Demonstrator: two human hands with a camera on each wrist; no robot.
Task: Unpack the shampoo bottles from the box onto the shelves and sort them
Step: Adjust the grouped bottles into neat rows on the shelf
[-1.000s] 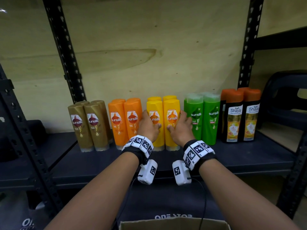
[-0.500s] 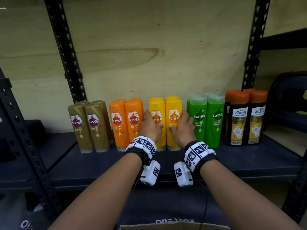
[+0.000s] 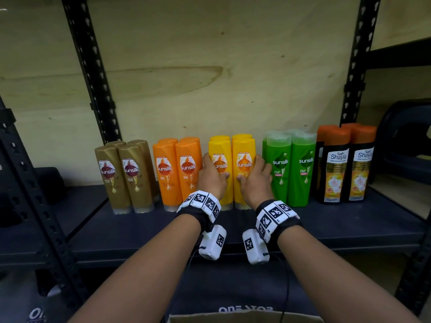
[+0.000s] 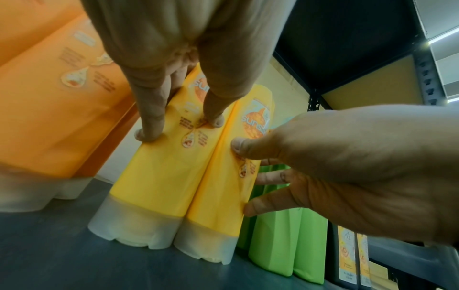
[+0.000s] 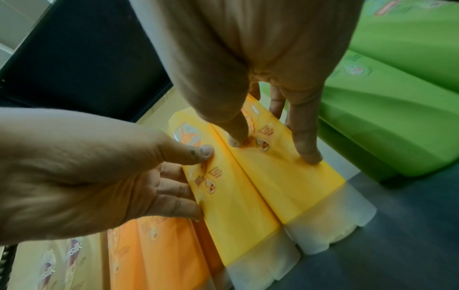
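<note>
Shampoo bottles stand sorted by colour on the dark shelf. My left hand grips the left front yellow bottle, thumb on its face and fingers round its left side. My right hand grips the right front yellow bottle the same way, fingers round its right side. The two bottles stand upright and touch each other. In the left wrist view my left hand lies on the left yellow bottle. In the right wrist view my right hand lies on the right yellow bottle.
Brown bottles and orange bottles stand to the left, green bottles and black orange-capped bottles to the right. Black uprights frame the bay. The cardboard box edge shows below. A dark stool sits at the far right.
Both hands stay on the two front yellow bottles. Only the view has shifted slightly.
</note>
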